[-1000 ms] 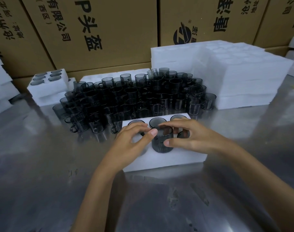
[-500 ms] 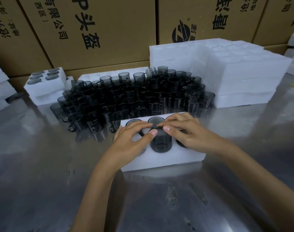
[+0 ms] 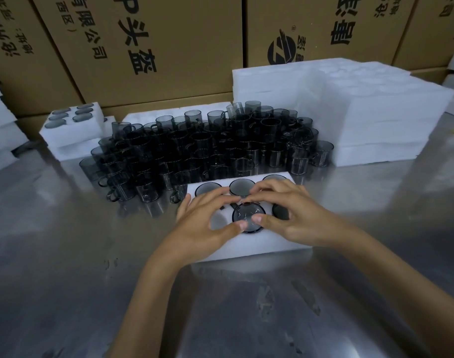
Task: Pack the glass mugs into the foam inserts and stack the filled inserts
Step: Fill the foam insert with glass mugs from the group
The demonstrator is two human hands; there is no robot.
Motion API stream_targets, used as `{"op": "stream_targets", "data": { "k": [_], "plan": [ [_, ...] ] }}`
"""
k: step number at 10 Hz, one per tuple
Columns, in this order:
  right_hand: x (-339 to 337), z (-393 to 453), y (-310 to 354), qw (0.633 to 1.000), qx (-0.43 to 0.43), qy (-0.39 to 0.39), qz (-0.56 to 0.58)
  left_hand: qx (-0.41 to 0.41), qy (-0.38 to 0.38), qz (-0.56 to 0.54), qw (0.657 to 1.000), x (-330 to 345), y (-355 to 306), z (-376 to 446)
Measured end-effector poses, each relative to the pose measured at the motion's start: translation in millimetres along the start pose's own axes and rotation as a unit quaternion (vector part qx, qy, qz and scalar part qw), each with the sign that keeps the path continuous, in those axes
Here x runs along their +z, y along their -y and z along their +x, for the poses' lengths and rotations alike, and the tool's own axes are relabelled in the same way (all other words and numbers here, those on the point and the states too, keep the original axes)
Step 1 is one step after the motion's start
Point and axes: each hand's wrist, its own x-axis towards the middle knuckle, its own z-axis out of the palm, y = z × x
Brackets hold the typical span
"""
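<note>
A white foam insert lies on the steel table in front of me. A smoky glass mug sits sunk in its front middle hole, only the round base showing. My left hand and my right hand rest on the insert, their fingertips touching that mug from both sides. Three more mugs fill the back row. The front left hole shows white foam between my left fingers. The front right hole is partly hidden by my right hand. A dense cluster of loose mugs stands behind the insert.
A filled insert sits on other foam at the back left. A tall stack of empty foam inserts stands at the back right. Cardboard boxes wall off the far side. More foam pieces lie at both table edges.
The mug, which stood tall above the front middle hole, has gone down into the foam until only its base shows. Both hands followed it down and flattened onto the insert.
</note>
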Motion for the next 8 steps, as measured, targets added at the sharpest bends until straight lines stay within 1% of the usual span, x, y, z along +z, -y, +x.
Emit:
{"op": "stream_targets", "data": {
  "k": [2, 3, 4, 6, 7, 8],
  "plan": [
    [3.1, 0.9, -1.7, 0.996, 0.005, -0.051, 0.069, -0.001, -0.009, -0.018, 1.0, 1.4, 3.1, -0.8],
    [5.3, -0.3, -1.4, 0.993, 0.027, -0.084, 0.079, 0.004, -0.016, -0.025, 1.0, 1.8, 4.2, 0.0],
    [2.7, -1.2, -0.4, 0.99, 0.072, -0.086, 0.084, 0.003, -0.042, -0.045, 0.998, 5.3, 3.9, -0.4],
    [-2.7, 3.4, 2.5, 0.99, 0.122, -0.029, 0.063, -0.021, -0.058, -0.027, 0.998, 5.4, -0.4, 4.9],
    [-5.1, 7.5, 3.2, 0.986, 0.154, 0.003, 0.059, -0.069, -0.021, -0.024, 0.997, 2.1, -0.3, 10.6],
    [-9.9, 12.7, 3.4, 0.976, 0.198, 0.041, 0.084, -0.121, 0.01, -0.045, 0.992, -0.7, -2.5, 15.1]
  ]
}}
